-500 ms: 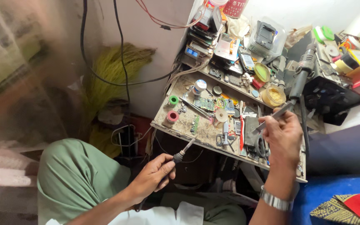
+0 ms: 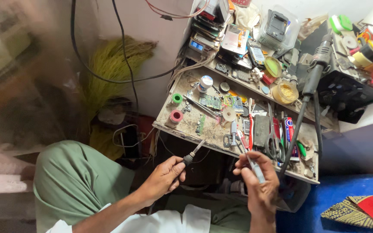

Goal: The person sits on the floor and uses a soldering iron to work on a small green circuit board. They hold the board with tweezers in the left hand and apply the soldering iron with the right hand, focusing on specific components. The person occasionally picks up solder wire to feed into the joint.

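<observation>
Fingers (image 2: 175,166) of the left hand (image 2: 162,179) are curling together around the dark handle of a slim metal-tipped soldering iron (image 2: 194,153), its tip pointing up toward the near edge of the cluttered wooden work surface (image 2: 186,123). Fingers (image 2: 249,162) of the right hand (image 2: 260,185) are pinching a thin clear-and-silver pen-shaped tool (image 2: 254,167), holding it slanted just below that same edge. Both hands are hovering in front of the surface, near each other but apart, above the lap in green trousers (image 2: 70,181).

Just beyond the left fingers, a small green circuit board strip (image 2: 200,124) is lying flat, with a pink tape roll (image 2: 176,116) and a green tape roll (image 2: 177,99) farther to the left. Beyond the right fingers, scissors with dark handles (image 2: 273,144), a red-handled tool (image 2: 250,129) and a dark flat phone body (image 2: 262,130) are crowding the edge. A thick black cable (image 2: 296,129) is running down from a grey hot-air handle (image 2: 318,64), passing close to the right of the right fingers. Farther back, a round yellow tub (image 2: 285,92) is sitting among stacked phones (image 2: 238,39).
</observation>
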### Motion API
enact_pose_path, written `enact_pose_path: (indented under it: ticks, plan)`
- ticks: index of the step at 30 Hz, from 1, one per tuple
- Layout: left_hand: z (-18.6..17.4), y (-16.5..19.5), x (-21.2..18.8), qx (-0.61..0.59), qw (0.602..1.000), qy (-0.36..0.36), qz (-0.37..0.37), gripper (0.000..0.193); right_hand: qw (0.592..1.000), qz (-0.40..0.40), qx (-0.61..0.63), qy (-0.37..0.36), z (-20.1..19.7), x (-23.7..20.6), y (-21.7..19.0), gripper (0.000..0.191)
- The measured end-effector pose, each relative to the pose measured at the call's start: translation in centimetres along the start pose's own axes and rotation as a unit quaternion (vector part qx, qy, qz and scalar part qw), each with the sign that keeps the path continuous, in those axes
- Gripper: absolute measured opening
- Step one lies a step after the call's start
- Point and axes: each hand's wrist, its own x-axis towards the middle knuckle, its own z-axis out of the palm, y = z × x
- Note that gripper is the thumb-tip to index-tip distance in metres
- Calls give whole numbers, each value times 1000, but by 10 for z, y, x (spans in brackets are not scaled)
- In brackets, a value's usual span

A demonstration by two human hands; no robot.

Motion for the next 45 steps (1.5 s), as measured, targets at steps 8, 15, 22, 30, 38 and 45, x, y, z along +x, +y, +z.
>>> enact_pose_path:
  ticks: [8, 15, 22, 30, 38, 45]
  plan:
    - [-4, -3, 1, 4, 999, 3, -33, 28, 983, 68, -165, 42, 8, -11, 30, 40]
    - [-7, -9, 4, 38, 999, 17, 8, 27, 879, -183, -431, -84, 20, 6, 26, 29]
    - [-2, -9, 3, 208, 969, 90, 99, 29, 839, -217, -490, -97, 18, 20, 16, 27]
    - [1, -6, -1, 207, 968, 100, 98, 30, 832, -185, -514, -91, 20, 20, 9, 28]
    - [-1, -8, 1, 167, 980, 82, 74, 32, 815, -147, -559, -43, 22, 23, 10, 23]
    - [-2, -12, 3, 111, 990, 78, 47, 33, 905, -145, -389, -92, 16, 13, 6, 32]
